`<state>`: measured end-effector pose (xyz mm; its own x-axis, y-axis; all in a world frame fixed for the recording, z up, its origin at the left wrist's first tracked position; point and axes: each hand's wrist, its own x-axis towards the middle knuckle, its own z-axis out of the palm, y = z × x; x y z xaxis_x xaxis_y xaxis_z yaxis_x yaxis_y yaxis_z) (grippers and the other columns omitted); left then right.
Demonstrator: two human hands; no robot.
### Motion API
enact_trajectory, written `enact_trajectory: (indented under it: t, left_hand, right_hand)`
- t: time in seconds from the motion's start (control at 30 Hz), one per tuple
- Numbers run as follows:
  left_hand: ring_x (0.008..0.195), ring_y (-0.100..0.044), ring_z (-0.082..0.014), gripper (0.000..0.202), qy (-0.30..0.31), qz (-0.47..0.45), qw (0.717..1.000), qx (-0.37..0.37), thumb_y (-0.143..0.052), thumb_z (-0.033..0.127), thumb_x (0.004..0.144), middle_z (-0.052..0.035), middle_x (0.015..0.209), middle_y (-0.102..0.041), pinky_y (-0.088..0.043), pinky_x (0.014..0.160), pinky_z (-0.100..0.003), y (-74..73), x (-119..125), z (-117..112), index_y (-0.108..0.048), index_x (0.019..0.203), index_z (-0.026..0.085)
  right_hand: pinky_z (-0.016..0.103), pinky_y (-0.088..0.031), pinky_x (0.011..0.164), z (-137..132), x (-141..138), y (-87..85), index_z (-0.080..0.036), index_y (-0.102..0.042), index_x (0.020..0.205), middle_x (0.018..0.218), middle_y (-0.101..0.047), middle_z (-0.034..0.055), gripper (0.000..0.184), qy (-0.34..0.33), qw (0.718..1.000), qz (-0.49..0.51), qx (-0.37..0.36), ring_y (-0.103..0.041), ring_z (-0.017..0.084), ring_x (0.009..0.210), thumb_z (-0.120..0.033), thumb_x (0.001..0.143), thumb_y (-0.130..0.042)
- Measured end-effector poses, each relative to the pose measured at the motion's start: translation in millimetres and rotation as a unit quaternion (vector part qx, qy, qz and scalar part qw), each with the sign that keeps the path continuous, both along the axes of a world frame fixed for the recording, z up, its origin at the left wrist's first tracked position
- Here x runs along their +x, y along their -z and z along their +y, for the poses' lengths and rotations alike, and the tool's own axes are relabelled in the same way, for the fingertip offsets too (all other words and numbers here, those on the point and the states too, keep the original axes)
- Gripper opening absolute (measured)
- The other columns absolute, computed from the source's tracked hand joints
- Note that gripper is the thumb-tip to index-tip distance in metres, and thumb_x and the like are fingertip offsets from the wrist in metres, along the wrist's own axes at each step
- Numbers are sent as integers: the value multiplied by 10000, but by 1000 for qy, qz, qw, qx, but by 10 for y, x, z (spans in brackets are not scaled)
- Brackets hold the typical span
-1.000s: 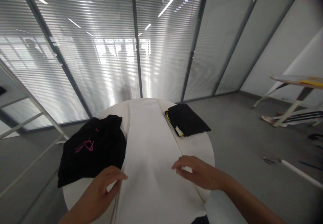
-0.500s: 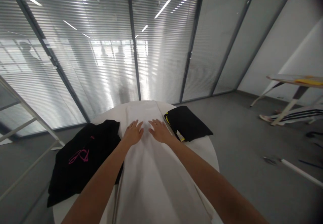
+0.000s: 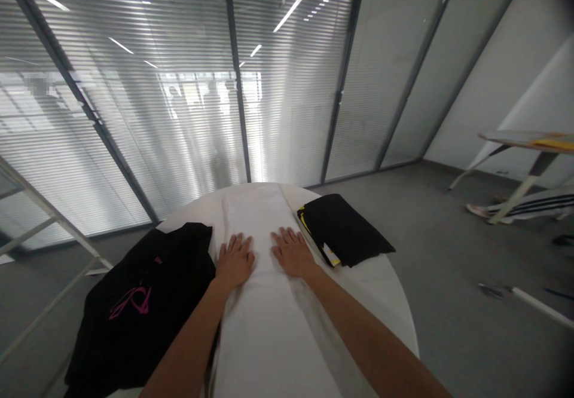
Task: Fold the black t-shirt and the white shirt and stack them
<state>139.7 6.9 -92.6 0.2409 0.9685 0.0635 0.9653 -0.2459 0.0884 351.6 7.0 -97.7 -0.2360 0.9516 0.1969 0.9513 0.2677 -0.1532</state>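
1. The white cloth (image 3: 273, 338) lies lengthwise on the round counter (image 3: 401, 302), between a black garment (image 3: 174, 272) and folded black fabric (image 3: 345, 227).
2. Left hand (image 3: 235, 263) and right hand (image 3: 293, 256) rest flat on it, fingers spread, gripping nothing.
3. Uneven pressure could rumple it; the left forearm (image 3: 191, 338), near the black garment, could drag that askew.

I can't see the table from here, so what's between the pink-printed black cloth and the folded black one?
In the head view, the long white cloth lies between them, with the left hand and right hand resting on it.
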Motion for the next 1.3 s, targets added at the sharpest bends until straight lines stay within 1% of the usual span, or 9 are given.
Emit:
enact_trajectory:
  t: [0.27,0.47,0.53,0.63,0.8,1.0,1.07,1.13,1.3]
  left_hand:
    - [1447,-261,-304,557,25,-13,999,-30,-320,420,963,-114,1575,-312,-229,1136,-536,-110,-78,-24,-382,1487,244]
    - [1183,-543,-313,399,14,-15,1000,-18,-405,367,925,-110,1264,-620,-394,990,-541,-371,-56,241,-635,1241,286]
    - [1161,-550,-312,392,-17,-10,999,34,-386,355,939,-127,1203,-640,-356,1019,-556,-381,10,380,-655,1205,251]
    - [1332,-418,-302,465,-16,-19,996,88,-374,358,957,-142,1422,-506,-262,1107,-538,-260,78,535,-528,1377,232]
    - [1444,-260,-307,537,-6,-21,999,32,-299,424,982,-121,1563,-335,-241,1119,-556,-33,40,503,-400,1480,251]
    - [1349,-402,-347,482,33,-58,998,-14,-418,458,933,-116,1461,-483,-277,1062,-612,-150,-94,461,-531,1375,299]
    - [1229,-524,-309,358,1,-149,988,-40,-497,409,900,-94,1296,-618,-351,1040,-517,-217,-167,636,-669,1187,282]
    - [1088,-610,-251,268,-89,-255,962,-51,-522,303,880,-92,1117,-689,-425,969,-388,-267,-262,890,-709,1053,221]
    - [783,-670,-223,393,-241,-329,912,-38,-505,241,864,-108,841,-694,-488,724,-316,-299,-480,1466,-565,1221,89]
  right_hand:
    - [491,-186,1139,-66,39,-31,-257,-401,1477,1557,-345,98,539,-11,1000,-20,4,-281,302,1431,-461,989,-296]
    - [435,-359,1019,253,54,-321,-219,-605,1266,1248,-628,136,427,-5,1000,-23,-5,-547,271,1172,-420,979,-361]
    - [434,-326,1054,388,37,-333,-201,-567,1321,1293,-604,149,449,13,1000,-15,6,-517,262,1218,-399,994,-330]
    - [464,-238,1118,513,19,-241,-238,-457,1432,1441,-498,125,486,11,1000,-15,0,-412,262,1339,-409,995,-332]
    - [500,-158,1149,484,31,-68,-265,-376,1488,1555,-351,88,524,4,1000,-16,-12,-278,276,1433,-434,1004,-269]
    - [535,-192,1128,377,100,-151,-234,-348,1503,1573,-302,123,571,-21,997,-27,-66,-255,327,1439,-465,985,-281]
    - [539,-292,1070,465,113,-265,-252,-426,1452,1515,-398,136,565,-39,994,-40,-95,-370,348,1370,-489,941,-382]
    - [507,-387,988,642,104,-385,-242,-554,1329,1366,-548,148,492,-27,993,-47,-107,-510,341,1234,-470,908,-442]
    - [399,-450,920,1288,22,-521,-181,-579,1260,1172,-647,146,411,91,993,20,-72,-600,283,1084,-328,920,-403]
